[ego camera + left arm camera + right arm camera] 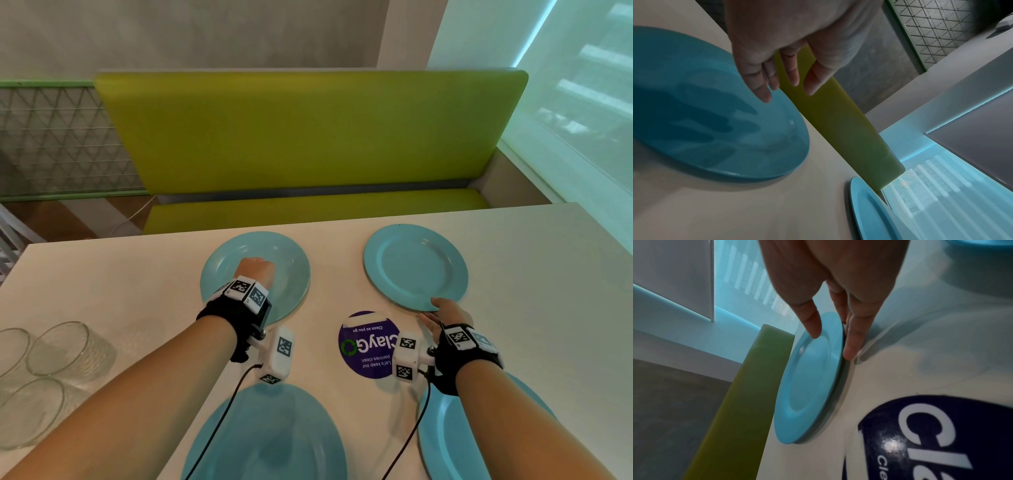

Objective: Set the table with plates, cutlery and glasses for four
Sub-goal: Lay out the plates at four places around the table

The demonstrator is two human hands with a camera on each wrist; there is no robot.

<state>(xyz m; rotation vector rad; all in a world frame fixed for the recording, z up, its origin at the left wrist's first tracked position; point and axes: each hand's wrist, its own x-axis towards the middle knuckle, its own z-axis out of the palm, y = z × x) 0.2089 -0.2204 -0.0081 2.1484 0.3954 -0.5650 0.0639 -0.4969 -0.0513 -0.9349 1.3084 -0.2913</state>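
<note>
Four blue plates lie on the white table [531, 291]. My left hand [257, 270] hovers over the far left plate [291, 253]; in the left wrist view its fingers [764, 95] hang loose above that plate [715, 129], holding nothing and casting a shadow on it. My right hand [442, 315] pinches the near rim of the far right plate [414, 263]. The right wrist view shows my thumb on top of the plate's [813, 382] rim and my fingers [853, 345] at its edge. Two more plates [270, 431] [445, 438] lie near me.
Several clear glasses [65, 346] stand at the table's left edge. A round purple sticker [366, 346] is on the table between the plates. A green bench [308, 130] runs along the far side. No cutlery is in view.
</note>
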